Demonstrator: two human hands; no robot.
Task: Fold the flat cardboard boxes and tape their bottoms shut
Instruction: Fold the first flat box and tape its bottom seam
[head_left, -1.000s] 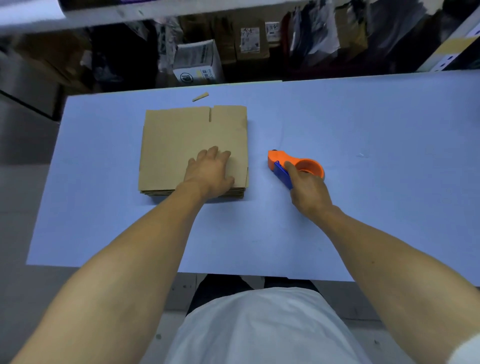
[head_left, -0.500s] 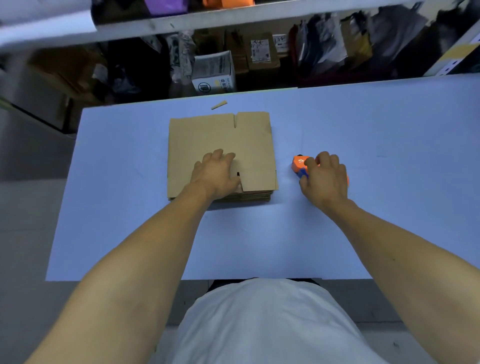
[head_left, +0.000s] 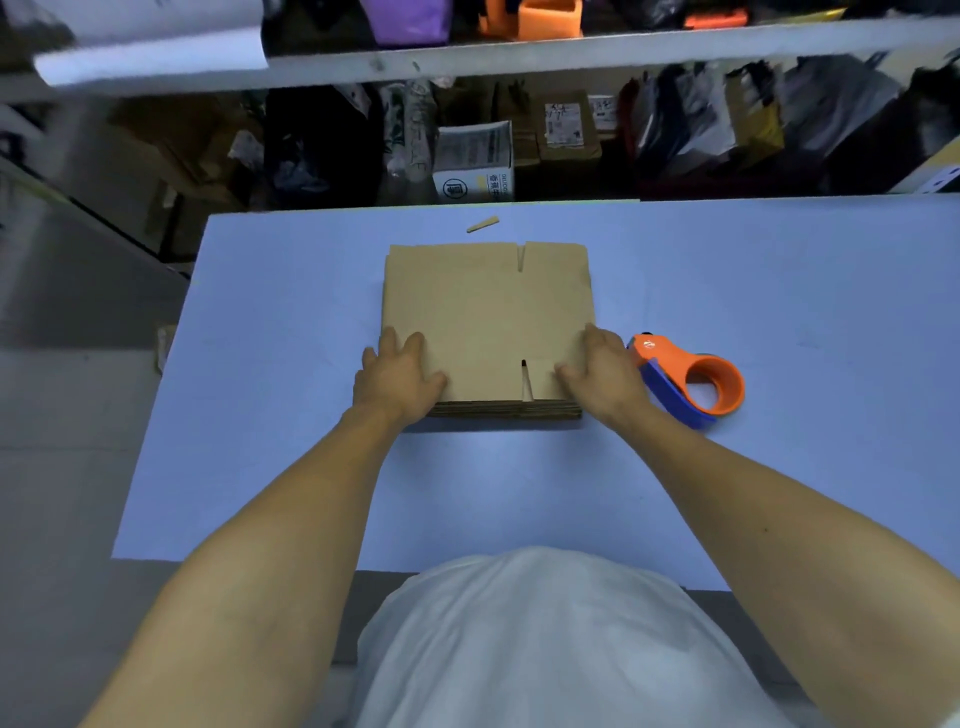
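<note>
- Cardboard boxes (head_left: 488, 317) are stacked flat at the centre of the frame on the blue table (head_left: 779, 291); several sheets could be lifted at once — a judgement from the tightly layered near edge.
- Left hand (head_left: 400, 376) is laid on the stack's lower-left corner, fingers fairly straight, nothing gripped.
- Right hand (head_left: 597, 376) is pressed on the lower-right corner, likewise open.
- Tape dispenser (head_left: 691, 382) is left just right of that hand — it could be knocked if the stack is swung.
</note>
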